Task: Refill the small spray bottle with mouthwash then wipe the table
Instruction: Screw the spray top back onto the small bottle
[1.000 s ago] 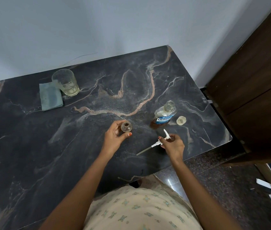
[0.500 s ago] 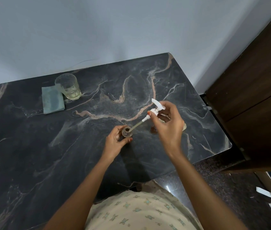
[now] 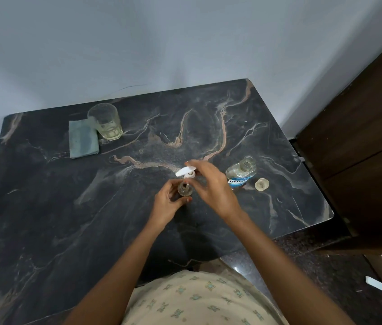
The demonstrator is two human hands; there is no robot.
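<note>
Dark marble table, set against a pale wall, fills the scene as you stand at its near edge. Your left hand curls around the small spray bottle, which stands upright on the stone near the middle. Your right hand pinches the white pump head just above the bottle's mouth, fingers closed on its collar, the nozzle pointing left; the tube appears to run down into the neck, and the head does not look seated yet.

Just right of your hands stands the mouthwash bottle, open, with its cap lying on the table beside it. At the far left, a glass holding a little pale liquid stands touching a folded blue-green cloth.

How full the small bottle is cannot be told from here. Judging by the pump going back on, the filling looks finished or close to it. Still ahead: tightening the pump, capping the mouthwash, and wiping the table, with the cloth untouched.
</note>
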